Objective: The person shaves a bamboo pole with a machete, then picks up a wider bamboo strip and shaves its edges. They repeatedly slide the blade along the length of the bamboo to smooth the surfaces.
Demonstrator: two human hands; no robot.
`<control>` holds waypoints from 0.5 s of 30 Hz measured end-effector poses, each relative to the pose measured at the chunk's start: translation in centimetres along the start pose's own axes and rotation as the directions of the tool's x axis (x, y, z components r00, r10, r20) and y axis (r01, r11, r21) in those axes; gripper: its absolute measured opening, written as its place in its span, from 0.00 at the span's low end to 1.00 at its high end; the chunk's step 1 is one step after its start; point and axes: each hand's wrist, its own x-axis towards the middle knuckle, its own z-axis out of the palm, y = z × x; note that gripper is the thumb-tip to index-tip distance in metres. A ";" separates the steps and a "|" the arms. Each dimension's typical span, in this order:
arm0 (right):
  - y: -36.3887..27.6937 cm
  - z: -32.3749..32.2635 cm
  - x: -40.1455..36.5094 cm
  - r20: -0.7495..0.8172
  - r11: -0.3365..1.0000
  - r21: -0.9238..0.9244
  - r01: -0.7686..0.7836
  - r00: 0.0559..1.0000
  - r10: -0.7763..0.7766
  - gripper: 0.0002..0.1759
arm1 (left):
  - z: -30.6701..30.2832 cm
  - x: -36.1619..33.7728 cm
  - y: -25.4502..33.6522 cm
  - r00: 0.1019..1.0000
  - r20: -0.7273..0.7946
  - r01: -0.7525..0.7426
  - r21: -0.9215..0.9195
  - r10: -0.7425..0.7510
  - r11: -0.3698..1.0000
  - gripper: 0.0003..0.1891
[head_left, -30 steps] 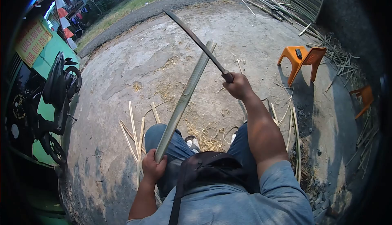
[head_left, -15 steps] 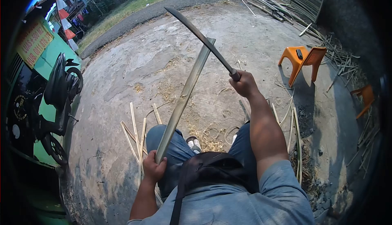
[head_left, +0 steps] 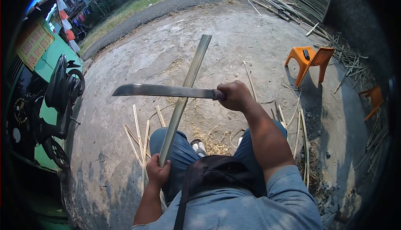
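A long split bamboo strip (head_left: 191, 73) slants up and away from my left hand (head_left: 158, 171), whose fingers are wrapped round its near end beside my left knee. My right hand (head_left: 236, 96) grips the short handle of a machete (head_left: 167, 91). The dark blade lies almost level, pointing left, and crosses over the middle of the strip in this view. Below the blade are my jeans-covered knees and a black bag (head_left: 219, 175) at my waist.
Thin bamboo strips (head_left: 303, 146) lie on the ground at both sides of my legs, with shavings (head_left: 215, 142) between my feet. An orange chair (head_left: 301, 56) with a dark object on its seat stands at the right. At the left is a parked motorbike (head_left: 60, 88). Bamboo poles (head_left: 280, 6) are piled at the back right.
The machete has come down from the strip's far end to its middle, turning from a steep slant to nearly level. The strip's far end has tipped slightly left. My left hand stays put.
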 end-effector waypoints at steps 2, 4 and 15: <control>0.2 0.1 0.0 -0.014 0.997 -0.013 0.075 0.997 -0.075 0.07 | 0.1 0.0 -0.1 1.000 0.000 -0.001 0.004 0.001 1.000 0.14; 0.7 0.0 0.0 -0.053 0.998 -0.058 0.037 0.998 -0.040 0.07 | 0.0 -0.1 -0.1 1.000 -0.001 -0.002 0.022 0.002 1.000 0.15; 2.9 -0.1 -0.3 -0.143 0.873 0.152 -0.464 0.864 0.483 0.09 | -1.6 -0.2 0.9 0.999 0.054 -0.001 0.018 0.000 1.000 0.20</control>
